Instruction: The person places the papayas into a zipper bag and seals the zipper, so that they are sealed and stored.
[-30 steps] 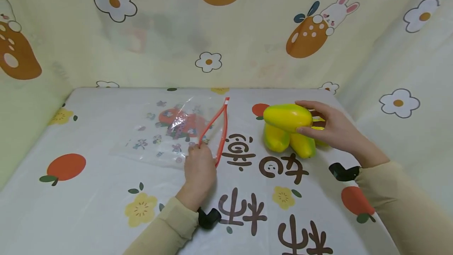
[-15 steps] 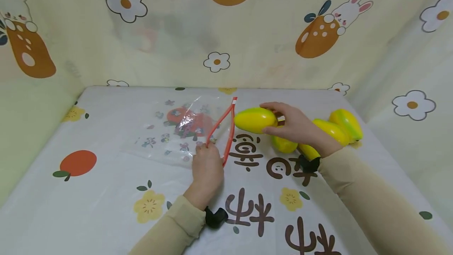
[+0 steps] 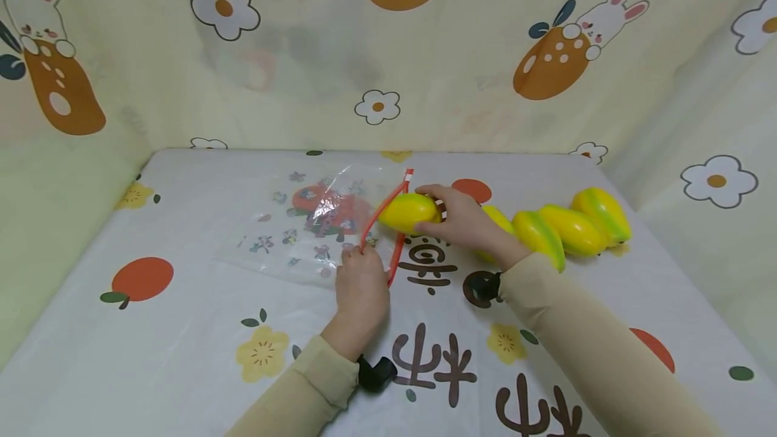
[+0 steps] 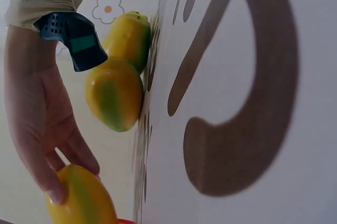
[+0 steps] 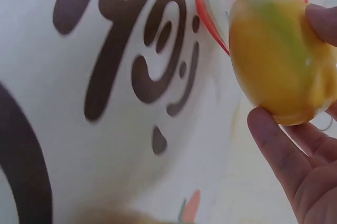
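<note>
A clear printed bag [image 3: 291, 228] with a red zip edge lies on the cloth, its mouth parted toward the right. My left hand [image 3: 363, 295] pinches the near part of the red edge. Between the thumb and fingers of my right hand [image 3: 464, 221] is a yellow-green mango [image 3: 408, 213], its left end at the bag's mouth, behind the near red strip. The right wrist view shows the held mango [image 5: 281, 58] close to the red-edged opening. In the left wrist view the right hand [image 4: 45, 113] grips the mango [image 4: 81, 197] from above.
Several more mangoes sit in a row right of the right hand, among them one in the middle [image 3: 572, 229] and one at the far right end [image 3: 601, 213]. A patterned cloth [image 3: 200, 349] covers the table, and a printed curtain [image 3: 297, 73] hangs behind it.
My right hand has carried the mango leftward from above the other mangoes to the bag's mouth. The left hand keeps its hold on the red edge. The view has turned slightly left.
</note>
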Demonstrator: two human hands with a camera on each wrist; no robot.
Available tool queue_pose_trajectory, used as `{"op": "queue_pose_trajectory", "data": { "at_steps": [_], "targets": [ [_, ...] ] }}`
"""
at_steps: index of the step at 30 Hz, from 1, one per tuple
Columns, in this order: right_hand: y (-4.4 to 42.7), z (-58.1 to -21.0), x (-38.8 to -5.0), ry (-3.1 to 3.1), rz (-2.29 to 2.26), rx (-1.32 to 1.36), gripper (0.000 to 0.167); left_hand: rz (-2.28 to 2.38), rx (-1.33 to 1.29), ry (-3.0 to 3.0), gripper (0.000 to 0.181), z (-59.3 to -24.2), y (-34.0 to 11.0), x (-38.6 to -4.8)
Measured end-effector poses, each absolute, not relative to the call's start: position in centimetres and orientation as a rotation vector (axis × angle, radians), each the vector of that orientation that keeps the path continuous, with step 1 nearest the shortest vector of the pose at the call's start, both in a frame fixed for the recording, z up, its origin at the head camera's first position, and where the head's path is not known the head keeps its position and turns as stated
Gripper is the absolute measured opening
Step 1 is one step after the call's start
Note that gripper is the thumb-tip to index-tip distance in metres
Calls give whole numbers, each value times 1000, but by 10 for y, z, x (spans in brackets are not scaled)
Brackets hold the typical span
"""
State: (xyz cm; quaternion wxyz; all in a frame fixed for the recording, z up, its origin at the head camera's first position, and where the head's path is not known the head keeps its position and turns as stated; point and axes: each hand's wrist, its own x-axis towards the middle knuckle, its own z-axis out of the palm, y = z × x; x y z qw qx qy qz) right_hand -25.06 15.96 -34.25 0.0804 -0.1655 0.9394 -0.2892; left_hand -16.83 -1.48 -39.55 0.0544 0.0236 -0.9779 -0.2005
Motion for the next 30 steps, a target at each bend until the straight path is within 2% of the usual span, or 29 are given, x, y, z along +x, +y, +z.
{"op": "queue_pose_trajectory", "data": {
  "at_steps": [12,21,30],
  "targets": [
    [143,-363,-257,2808,-1002,-395,70,-623,65,-2957,60,-396,-15,-169],
    [136,-369,-262,2757,-1141,-222,69,-625,73,-2973,60,-396,-14,-169],
    [134,-373,-270,2752,-1184,-139,62,-636,62,-2953,60,-396,-15,-169]
  ]
}}
